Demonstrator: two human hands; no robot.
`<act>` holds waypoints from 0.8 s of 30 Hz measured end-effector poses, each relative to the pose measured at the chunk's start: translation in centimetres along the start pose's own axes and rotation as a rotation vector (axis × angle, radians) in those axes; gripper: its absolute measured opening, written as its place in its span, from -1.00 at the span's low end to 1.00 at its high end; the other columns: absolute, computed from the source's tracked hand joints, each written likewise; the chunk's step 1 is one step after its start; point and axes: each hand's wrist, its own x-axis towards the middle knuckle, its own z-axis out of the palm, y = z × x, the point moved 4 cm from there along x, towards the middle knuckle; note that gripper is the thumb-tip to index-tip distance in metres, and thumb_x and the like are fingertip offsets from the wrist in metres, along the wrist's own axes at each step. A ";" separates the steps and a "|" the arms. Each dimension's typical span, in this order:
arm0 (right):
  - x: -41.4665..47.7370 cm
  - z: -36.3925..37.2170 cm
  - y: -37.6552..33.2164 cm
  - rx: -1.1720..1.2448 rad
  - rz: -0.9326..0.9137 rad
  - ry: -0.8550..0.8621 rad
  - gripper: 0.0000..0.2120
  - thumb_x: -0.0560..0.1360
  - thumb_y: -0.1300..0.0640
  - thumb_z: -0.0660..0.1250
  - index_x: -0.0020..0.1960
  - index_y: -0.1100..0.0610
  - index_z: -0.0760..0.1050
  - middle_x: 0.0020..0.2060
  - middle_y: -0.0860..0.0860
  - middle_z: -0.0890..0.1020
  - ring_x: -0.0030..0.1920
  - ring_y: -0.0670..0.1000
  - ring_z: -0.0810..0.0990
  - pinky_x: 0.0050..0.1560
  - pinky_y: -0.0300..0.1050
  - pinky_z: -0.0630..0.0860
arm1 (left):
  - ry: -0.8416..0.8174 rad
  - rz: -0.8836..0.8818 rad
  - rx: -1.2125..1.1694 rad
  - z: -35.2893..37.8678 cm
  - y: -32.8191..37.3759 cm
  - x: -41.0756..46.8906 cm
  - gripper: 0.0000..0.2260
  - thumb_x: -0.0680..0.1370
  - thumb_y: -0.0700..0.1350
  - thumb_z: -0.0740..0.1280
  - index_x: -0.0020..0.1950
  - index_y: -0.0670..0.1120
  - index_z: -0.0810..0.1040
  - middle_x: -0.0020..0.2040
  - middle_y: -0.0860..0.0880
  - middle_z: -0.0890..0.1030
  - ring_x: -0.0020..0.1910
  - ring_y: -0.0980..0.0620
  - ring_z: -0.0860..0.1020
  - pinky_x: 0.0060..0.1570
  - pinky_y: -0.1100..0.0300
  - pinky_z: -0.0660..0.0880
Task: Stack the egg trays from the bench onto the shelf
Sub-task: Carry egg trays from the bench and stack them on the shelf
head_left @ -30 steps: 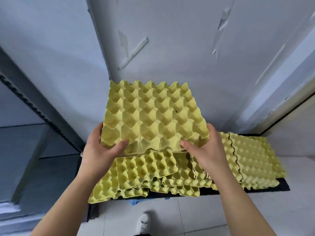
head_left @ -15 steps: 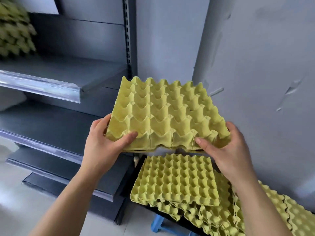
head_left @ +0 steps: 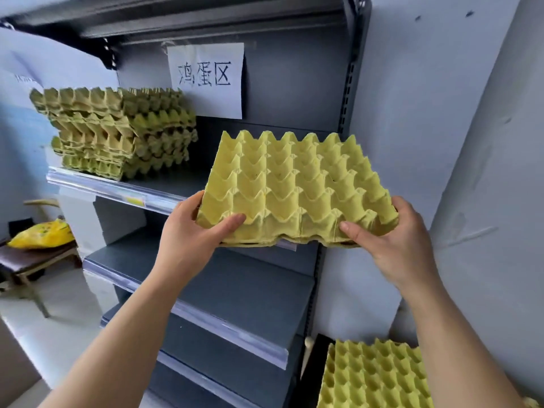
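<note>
The left hand (head_left: 191, 240) and the right hand (head_left: 394, 242) grip the near corners of one yellow egg tray (head_left: 294, 184), thumbs on top. The tray is in the air before the gray shelf (head_left: 117, 190), right of the stack of trays (head_left: 117, 134) standing there.

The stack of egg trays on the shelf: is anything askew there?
Yes. The stack of egg trays on the shelf looks uneven: its layers are shifted against each other, so their edges do not line up.

Bright even light, wide-angle edge distortion
</note>
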 end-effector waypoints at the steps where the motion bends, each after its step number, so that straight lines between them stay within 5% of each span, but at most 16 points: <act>1: 0.6 1.5 -0.7 0.000 -0.001 0.001 -0.16 0.07 -0.41 0.42 0.24 -0.03 0.41 0.16 -0.01 0.51 0.14 -0.02 0.52 0.16 0.02 0.50 | -0.009 -0.001 -0.007 -0.9 -0.4 1.1 -0.79 0.37 0.09 0.52 -0.05 0.22 0.57 -0.14 0.21 0.67 -0.15 0.24 0.61 -0.19 0.42 0.48; 6: 3.7 7.7 -3.2 -0.030 -0.005 -0.035 -0.14 0.06 -0.44 0.41 0.23 -0.01 0.40 0.15 -0.01 0.52 0.12 0.00 0.53 0.12 0.02 0.52 | -0.057 -0.042 -0.050 -3.8 -3.8 6.9 -0.81 0.43 0.05 0.49 -0.01 0.18 0.56 -0.16 0.29 0.66 -0.17 0.29 0.62 -0.27 0.49 0.42; 12: 7.4 13.2 -3.4 -0.093 -0.007 -0.090 -0.31 0.09 -0.38 0.41 0.08 -0.03 0.44 0.02 -0.03 0.57 -0.01 -0.01 0.56 -0.01 0.01 0.56 | -0.091 -0.080 -0.065 -5.2 -8.7 13.6 -0.73 0.40 0.12 0.48 0.06 0.11 0.59 -0.11 0.14 0.70 -0.10 0.14 0.66 -0.02 0.16 0.54; 18: 9.2 17.5 -2.7 -0.232 0.028 -0.148 -0.33 0.14 -0.40 0.37 0.09 -0.01 0.42 0.00 -0.01 0.54 -0.15 -0.02 0.56 -0.17 -0.05 0.54 | -0.130 -0.084 -0.023 -5.2 -12.0 18.4 -0.81 0.46 0.04 0.45 -0.13 0.24 0.44 -0.27 0.38 0.62 -0.22 0.36 0.60 -0.18 0.37 0.42; 24: 8.8 20.1 -4.0 -0.478 0.022 -0.098 -0.37 0.28 -0.32 0.41 0.16 0.06 0.38 -0.01 0.00 0.45 -0.13 -0.02 0.48 -0.21 -0.12 0.40 | -0.211 -0.111 -0.023 -5.9 -15.8 21.2 -0.78 0.42 0.11 0.44 0.01 0.16 0.50 -0.19 0.30 0.66 -0.15 0.28 0.63 -0.04 0.30 0.50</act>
